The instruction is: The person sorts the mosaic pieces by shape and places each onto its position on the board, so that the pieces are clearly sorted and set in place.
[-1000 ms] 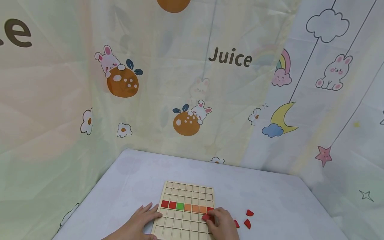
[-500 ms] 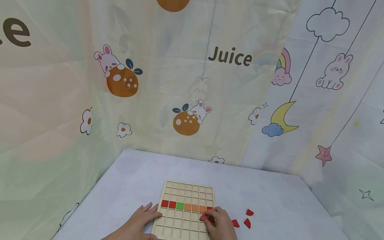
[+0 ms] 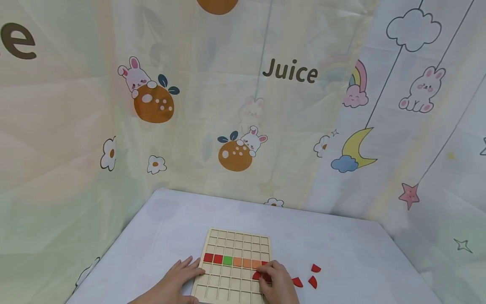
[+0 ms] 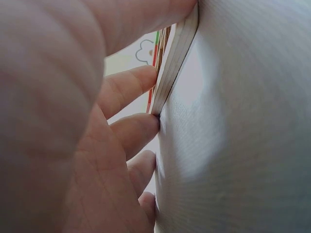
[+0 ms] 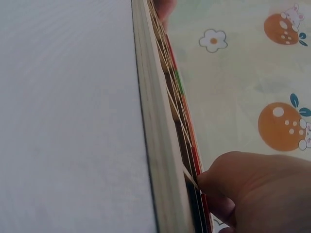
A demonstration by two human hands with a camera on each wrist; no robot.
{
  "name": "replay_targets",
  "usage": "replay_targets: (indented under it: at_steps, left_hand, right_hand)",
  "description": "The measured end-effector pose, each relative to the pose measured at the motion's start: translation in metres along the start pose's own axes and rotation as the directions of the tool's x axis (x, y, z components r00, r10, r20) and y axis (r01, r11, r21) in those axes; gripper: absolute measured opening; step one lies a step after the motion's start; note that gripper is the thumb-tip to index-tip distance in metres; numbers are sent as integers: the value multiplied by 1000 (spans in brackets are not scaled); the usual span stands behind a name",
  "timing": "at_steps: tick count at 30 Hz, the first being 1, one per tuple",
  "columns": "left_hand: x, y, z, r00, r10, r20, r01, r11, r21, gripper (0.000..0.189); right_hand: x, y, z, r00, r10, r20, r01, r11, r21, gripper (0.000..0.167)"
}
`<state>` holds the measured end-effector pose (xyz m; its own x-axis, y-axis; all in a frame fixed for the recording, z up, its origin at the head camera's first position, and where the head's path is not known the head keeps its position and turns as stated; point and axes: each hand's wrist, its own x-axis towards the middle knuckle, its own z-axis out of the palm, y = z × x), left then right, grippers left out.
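- The right hand [image 3: 279,283] had been shifted slightly leftward over the last second, and more of the loose red wedge [image 3: 298,282] beside its fingers was uncovered.
- By judgement, a red piece [image 3: 256,275] was being settled into the wooden grid board [image 3: 228,283], not yet released.
- The red piece was pinched narrowly by right thumb and finger, its exposed part just left of their tips.
- The board's left edge was touched by the left hand [image 3: 178,276], fingers extended.

The board [image 3: 224,282] looks to me like matt wood, its tiles [image 3: 228,260] smooth; the tabletop [image 3: 178,228] seems finely ribbed cloth, the curtains [image 3: 193,105] thin, creased fabric.
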<state>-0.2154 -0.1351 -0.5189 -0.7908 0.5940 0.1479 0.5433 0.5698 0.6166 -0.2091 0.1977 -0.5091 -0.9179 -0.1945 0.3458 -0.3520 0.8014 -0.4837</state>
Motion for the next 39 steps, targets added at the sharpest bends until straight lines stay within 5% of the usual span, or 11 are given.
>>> replay_targets:
  at_steps: [15,22,28,39]
  left_hand:
    - [0,0,0,999,-29,17,29,999,-30,74]
    - [-1,0,0,999,-30,22,30,999,-25,74]
    - [-1,-1,0,999,-27,19,28,999,-27,73]
    - [-1,2,-1,999,-49,20,50,998,-32,74]
  right_hand:
    - [-1,4,-9,994,104,-31,-103,994,26,17]
    - [1,9,-16,973,231,-19,-232,973,-8,16]
    - [2,17,-22,965,255,-58,-259,964,-60,14]
    - [2,26,-33,906,409,-112,-413,911,-13,17]
